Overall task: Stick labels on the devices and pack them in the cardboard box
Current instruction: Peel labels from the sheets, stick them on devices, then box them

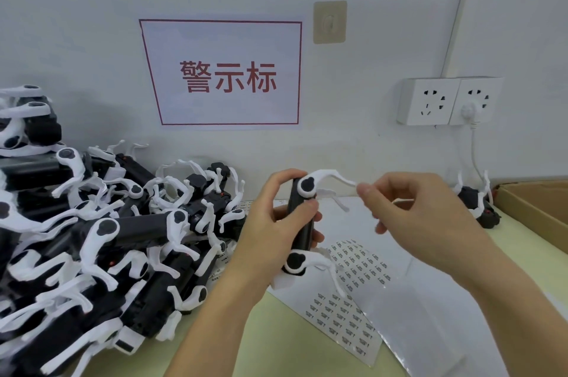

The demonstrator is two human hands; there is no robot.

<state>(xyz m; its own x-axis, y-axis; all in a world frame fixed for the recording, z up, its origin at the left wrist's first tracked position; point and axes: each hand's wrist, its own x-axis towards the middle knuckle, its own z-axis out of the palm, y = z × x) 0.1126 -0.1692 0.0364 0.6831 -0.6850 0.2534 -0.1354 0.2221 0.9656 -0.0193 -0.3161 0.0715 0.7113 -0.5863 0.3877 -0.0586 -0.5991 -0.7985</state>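
Both forearms enter from the lower edge. Left hand (276,223) grasps the device (302,223), a black bar held upright, with thumb and fingers curled round its middle; white curved arms project rightward from its upper and lower ends, beyond the fingertips. Right hand (415,217) is raised just right of the device, thumb and forefinger pressed together near the tip of the upper white arm; whether a label sits between them cannot be told, and the remaining fingers curl loosely. Directly beneath both hands lie the label sheets (353,260), printed with rows of small dark marks, on the pale green table (276,330). Left of the left hand, a heap of devices (107,238) in black and white. Right of the right hand, one more device (476,201) by the wall, then the cardboard box (538,204) at the edge. Behind the fingers, a red-bordered wall sign (227,75) and a double socket (448,100) with a white plug inserted
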